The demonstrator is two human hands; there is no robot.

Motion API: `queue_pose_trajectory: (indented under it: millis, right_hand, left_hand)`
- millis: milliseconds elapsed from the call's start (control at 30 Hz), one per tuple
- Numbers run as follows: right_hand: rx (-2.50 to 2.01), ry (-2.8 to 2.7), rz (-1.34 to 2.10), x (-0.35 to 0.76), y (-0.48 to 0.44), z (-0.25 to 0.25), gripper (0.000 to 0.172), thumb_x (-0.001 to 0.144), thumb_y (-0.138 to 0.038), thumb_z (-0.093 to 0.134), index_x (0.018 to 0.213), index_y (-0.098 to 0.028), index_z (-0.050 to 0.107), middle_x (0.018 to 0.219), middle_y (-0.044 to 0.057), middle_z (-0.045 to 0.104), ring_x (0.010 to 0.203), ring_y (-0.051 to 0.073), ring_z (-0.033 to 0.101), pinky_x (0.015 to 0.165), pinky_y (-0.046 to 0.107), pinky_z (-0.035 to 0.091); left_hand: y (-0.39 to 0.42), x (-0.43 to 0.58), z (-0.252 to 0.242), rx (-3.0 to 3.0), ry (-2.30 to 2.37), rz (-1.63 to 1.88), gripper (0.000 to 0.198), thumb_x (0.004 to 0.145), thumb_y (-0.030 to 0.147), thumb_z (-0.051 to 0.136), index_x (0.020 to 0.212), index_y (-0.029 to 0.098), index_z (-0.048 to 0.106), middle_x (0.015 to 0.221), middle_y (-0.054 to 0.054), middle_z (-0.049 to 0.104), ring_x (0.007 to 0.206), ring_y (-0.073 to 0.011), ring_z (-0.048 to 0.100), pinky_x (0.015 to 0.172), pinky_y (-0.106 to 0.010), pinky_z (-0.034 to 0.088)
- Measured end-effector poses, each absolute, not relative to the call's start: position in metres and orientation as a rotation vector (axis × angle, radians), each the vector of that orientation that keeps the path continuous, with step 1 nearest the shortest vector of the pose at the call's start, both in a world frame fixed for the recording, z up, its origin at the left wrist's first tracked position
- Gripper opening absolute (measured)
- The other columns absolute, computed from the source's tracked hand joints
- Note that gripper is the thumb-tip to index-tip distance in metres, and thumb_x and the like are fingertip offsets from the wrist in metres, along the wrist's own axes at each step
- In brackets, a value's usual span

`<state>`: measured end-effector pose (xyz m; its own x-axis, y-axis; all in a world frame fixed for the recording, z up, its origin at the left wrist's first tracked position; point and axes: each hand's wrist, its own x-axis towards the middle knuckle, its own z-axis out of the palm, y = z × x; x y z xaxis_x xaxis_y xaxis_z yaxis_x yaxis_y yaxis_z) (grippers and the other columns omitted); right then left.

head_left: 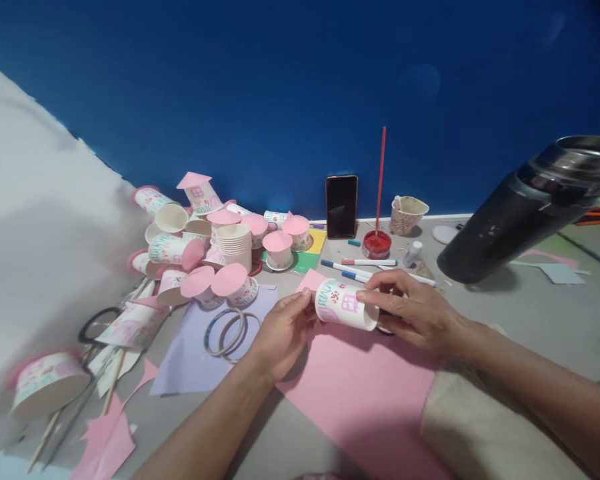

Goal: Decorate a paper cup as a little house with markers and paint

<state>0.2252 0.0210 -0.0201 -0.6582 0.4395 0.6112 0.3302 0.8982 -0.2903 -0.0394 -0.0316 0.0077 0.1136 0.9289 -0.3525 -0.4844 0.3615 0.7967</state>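
Observation:
A white paper cup [337, 303] lies sideways between my two hands, decorated with a pink window, red dots and teal strokes. My left hand [289, 327] grips its left end, with thumb and fingers closed there. At the right end, my right hand [413, 308] has its fingers closed round the cup's side near the rim. Beneath the cup is a sheet of pink paper [360, 387] on the grey table. Part of a dark loop, perhaps a scissors handle, shows under my right hand; the rest is hidden.
Left, many decorated cups with pink paper tops [279, 243] crowd round a cup stack [234, 243]. Bangles [225, 333] rest on lilac paper [180, 373]. Behind are a phone [341, 207], red paint pot [377, 247], markers [369, 262] and glue stick [413, 253]. A black flask [515, 213] stands right.

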Motion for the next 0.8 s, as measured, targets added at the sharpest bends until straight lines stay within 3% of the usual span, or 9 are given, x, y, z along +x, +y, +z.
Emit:
queue_pose_trajectory:
  millis: [167, 267, 467, 633, 800]
  right_hand:
    - [-0.533, -2.358, 0.167, 0.224, 0.021, -0.02, 0.051, 0.1, -0.012, 0.063, 0.146, -0.034, 0.06, 0.13, 0.01, 0.065, 0.104, 0.022, 0.071, 0.076, 0.032, 0.061]
    - [-0.564, -2.299, 0.146, 0.225, 0.021, -0.014, 0.053, 0.098, -0.014, 0.064, 0.148, -0.029, 0.058, 0.131, 0.013, 0.066, 0.106, 0.026, 0.071, 0.079, 0.037, 0.064]
    - [-1.008, -1.564, 0.321, 0.227, 0.032, -0.01, 0.041, 0.089, -0.019, 0.071, 0.129, -0.027, 0.063, 0.098, 0.004, 0.066, 0.073, 0.018, 0.063, 0.064, 0.033, 0.057]
    - [-1.311, -1.268, 0.597, 0.229, 0.049, -0.012, 0.065, 0.082, -0.041, 0.075, 0.14, -0.018, 0.055, 0.073, -0.007, 0.053, 0.062, 0.016, 0.054, 0.057, 0.03, 0.051]
    - [-1.51, -1.265, 0.661, 0.237, 0.061, -0.017, 0.084, 0.079, -0.048, 0.078, 0.149, -0.01, 0.052, 0.063, -0.011, 0.049, 0.053, 0.014, 0.049, 0.047, 0.028, 0.045]
  left_hand:
    - [-0.033, -0.041, 0.009, 0.651, 0.988, 1.126, 0.044, 0.068, 0.051, 0.1, 0.072, 0.013, 0.078, 0.07, -0.003, 0.067, 0.068, -0.0123, 0.053, 0.066, -0.024, 0.043]
    - [-0.034, -0.042, 0.01, 0.681, 0.99, 1.17, 0.045, 0.068, 0.053, 0.099, 0.072, 0.014, 0.078, 0.07, -0.002, 0.066, 0.07, -0.0128, 0.052, 0.068, -0.025, 0.044]
    - [-0.033, -0.047, 0.005, 0.799, 1.047, 1.374, 0.043, 0.077, 0.058, 0.092, 0.088, 0.018, 0.084, 0.085, -0.004, 0.074, 0.085, -0.0177, 0.058, 0.082, -0.029, 0.048]
    - [-0.031, -0.056, -0.004, 0.811, 1.152, 1.466, 0.039, 0.081, 0.055, 0.089, 0.095, 0.019, 0.084, 0.087, -0.003, 0.075, 0.081, -0.0168, 0.057, 0.076, -0.029, 0.046]
    - [-0.025, -0.058, 0.004, 0.675, 1.184, 1.52, 0.049, 0.062, 0.055, 0.101, 0.091, 0.018, 0.083, 0.093, -0.004, 0.079, 0.079, -0.0166, 0.061, 0.07, -0.027, 0.049]
